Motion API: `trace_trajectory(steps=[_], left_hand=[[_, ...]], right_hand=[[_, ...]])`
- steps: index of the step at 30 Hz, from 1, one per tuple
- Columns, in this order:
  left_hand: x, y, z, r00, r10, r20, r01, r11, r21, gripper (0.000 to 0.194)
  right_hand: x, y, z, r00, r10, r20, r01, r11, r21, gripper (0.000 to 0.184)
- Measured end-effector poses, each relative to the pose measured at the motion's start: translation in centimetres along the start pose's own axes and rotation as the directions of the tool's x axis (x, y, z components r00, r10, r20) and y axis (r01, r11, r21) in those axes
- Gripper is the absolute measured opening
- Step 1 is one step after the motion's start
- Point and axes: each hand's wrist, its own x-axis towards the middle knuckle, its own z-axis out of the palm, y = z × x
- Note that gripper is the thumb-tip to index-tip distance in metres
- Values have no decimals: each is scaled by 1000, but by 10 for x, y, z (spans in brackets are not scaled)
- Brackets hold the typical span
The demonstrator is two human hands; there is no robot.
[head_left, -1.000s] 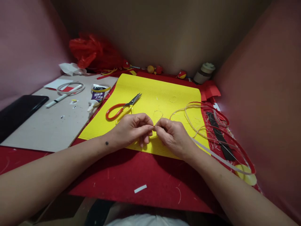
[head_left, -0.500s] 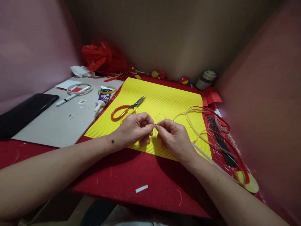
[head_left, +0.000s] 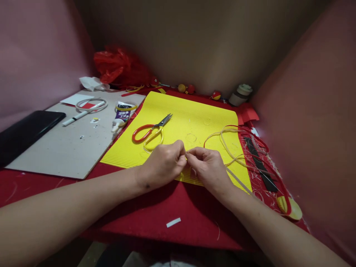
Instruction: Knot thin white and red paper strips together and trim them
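Note:
My left hand (head_left: 164, 163) and my right hand (head_left: 207, 168) meet fingertip to fingertip over the near edge of a yellow corrugated sheet (head_left: 191, 118). Both are closed in a pinch on a thin yellow strip that I can barely make out between them. Red-handled scissors (head_left: 150, 129) lie on the sheet just beyond my left hand. A small thin loop (head_left: 190, 137) rests on the sheet beyond my fingertips.
A tangle of thin yellow and red strips (head_left: 241, 142) lies at the right. A grey board (head_left: 69, 141) on the left carries a glue tube (head_left: 120, 115), a pen (head_left: 75, 118) and a black tablet (head_left: 25, 131). A red plastic bag (head_left: 119, 66) and small jar (head_left: 240, 94) stand at the back.
Both hands have drawn a little nearer to me, to the sheet's front edge, still pinched together. The small loop seen above my fingers now lies on the sheet.

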Motion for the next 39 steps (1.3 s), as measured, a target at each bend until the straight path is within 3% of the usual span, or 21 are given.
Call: trace_trajectory(steps=[4,11,20,27,39], left_hand=[[-7,-1,5,983,160,86,-173,968,181,13],[-16,-7,-1,959,267,95,-283,922,264,20],[-11,-9,1,947,305,97,-319,922,220,17],[-3,-5,0,982,191,-1,-190,976,111,10],[0,-7,-2,964,264,-37,-252,947,198,9]], right_hand=[[2,4,-1,995,86,42,-90,992,91,17],[0,5,4,986,136,92,-150,975,165,17],[0,5,4,991,126,38,-132,953,274,16],[7,15,0,999,36,14,-39,959,282,13],[14,16,-2,996,-76,42,62,959,276,15]])
